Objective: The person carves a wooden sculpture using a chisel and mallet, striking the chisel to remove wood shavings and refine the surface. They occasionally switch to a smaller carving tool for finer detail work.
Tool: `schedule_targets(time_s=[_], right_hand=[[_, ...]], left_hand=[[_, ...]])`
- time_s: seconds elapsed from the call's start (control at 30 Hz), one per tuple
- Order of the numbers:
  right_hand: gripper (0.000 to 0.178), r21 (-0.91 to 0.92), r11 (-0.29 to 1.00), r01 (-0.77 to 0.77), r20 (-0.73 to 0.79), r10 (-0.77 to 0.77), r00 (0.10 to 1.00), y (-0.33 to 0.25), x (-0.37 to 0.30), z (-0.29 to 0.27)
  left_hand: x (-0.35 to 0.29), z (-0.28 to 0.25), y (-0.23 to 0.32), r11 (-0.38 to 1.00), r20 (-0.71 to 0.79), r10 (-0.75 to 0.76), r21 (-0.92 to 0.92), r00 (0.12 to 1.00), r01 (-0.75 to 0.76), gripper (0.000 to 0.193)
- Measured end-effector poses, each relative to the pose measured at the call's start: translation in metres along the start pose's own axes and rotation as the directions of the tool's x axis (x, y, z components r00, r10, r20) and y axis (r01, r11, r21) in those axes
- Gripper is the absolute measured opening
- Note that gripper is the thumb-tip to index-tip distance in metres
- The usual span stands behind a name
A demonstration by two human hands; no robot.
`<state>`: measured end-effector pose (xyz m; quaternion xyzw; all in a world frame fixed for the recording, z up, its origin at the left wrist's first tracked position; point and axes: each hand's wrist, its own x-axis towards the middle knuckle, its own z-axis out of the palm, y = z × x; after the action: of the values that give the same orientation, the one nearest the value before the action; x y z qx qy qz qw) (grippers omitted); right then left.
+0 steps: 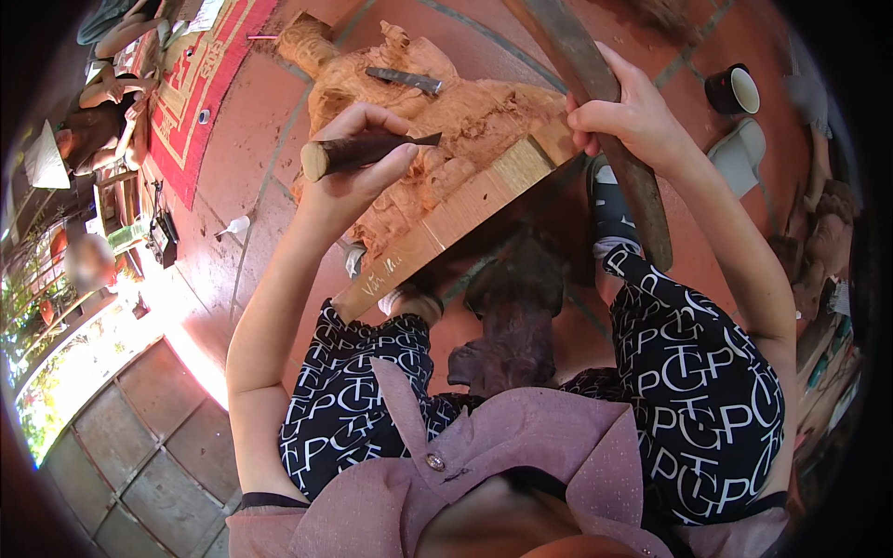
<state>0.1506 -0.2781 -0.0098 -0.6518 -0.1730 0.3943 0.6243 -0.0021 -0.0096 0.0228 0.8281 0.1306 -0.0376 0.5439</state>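
My left hand (342, 193) is closed round a carving chisel (358, 154), its pale round butt to the left and its dark tip over the carving. In my right hand (642, 116) is a long, slightly curved brown wooden club (638, 191), which slants past the carving's right end. Reddish-orange and roughly cut, the wood carving (349, 88) lies in front of me, with a flat sawn edge (446, 216) facing my knees. A loose flat metal blade (404, 80) rests on its upper part, apart from both hands.
Between my legs stands a dark carved wooden stump (516, 335). A black cup with a pale inside (733, 90) and a pale grey rounded object (738, 156) are on the right. At far left lie a red patterned mat (175, 139) and a small white bottle (235, 226), with other people beyond.
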Motion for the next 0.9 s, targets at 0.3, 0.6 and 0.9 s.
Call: schedule_targets(time_s=[0.3,0.6,0.9], right_hand=[[0.041,0.012,1.0,-0.014,0.014,0.014,1.0,-0.003,0.002,0.002],[0.036,-0.024,0.999,-0.039,0.027,0.039,0.999,-0.003,0.002,-0.003],[0.053,0.015,1.0,-0.02,0.038,0.019,0.999,-0.01,-0.002,0.0]], left_hand=[[0.001,0.005,-0.015,0.99,0.041,0.131,0.039,0.991,-0.133,0.016],[0.009,-0.037,-0.003,0.93,-0.014,-0.049,-0.365,0.999,0.041,0.022],[0.007,-0.03,-0.007,0.924,0.034,-0.095,-0.369,0.995,0.101,0.026]])
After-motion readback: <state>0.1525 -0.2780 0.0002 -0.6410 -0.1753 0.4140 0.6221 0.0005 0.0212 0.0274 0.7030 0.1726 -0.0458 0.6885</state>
